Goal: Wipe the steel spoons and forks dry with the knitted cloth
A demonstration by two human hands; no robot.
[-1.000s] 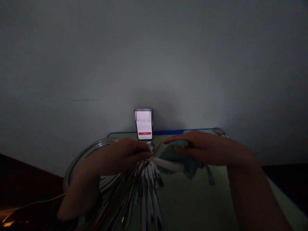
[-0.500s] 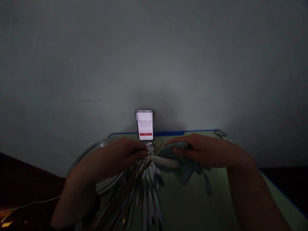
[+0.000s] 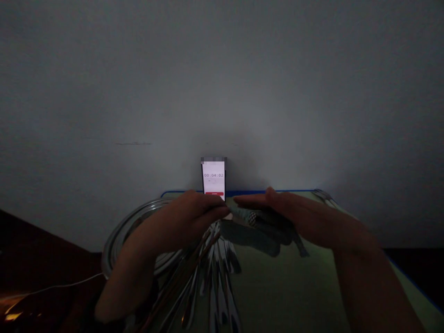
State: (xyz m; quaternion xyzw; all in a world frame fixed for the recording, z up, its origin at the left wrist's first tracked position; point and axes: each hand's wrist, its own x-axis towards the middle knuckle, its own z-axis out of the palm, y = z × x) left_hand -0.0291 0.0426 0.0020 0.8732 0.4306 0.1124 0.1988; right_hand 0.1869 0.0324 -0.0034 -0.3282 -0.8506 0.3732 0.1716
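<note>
Round metal dish (image 3: 111,245) far L, partly behind L arm (image 3: 135,259); L hand (image 3: 192,210) has fingers bent, together, can't tell what's gripped; cutlery (image 3: 212,289) fanned out below; phone (image 3: 214,181) upright just beyond; grey-green cloth (image 3: 251,238) btwn hands, under R hand (image 3: 298,212), fingers nearly straight, hold unclear; forks (image 3: 322,195) far R.

**Concealed and truncated parts**

The left hand (image 3: 196,212) masks the lower end of the phone (image 3: 213,178), whose smallest print is illegible. The right hand (image 3: 294,210) covers part of the cloth (image 3: 251,240). At 8 o'clock the left forearm (image 3: 133,268) partly obscures a metal dish (image 3: 110,249); at 6 o'clock the lower edge truncates the cutlery (image 3: 221,296).
</note>
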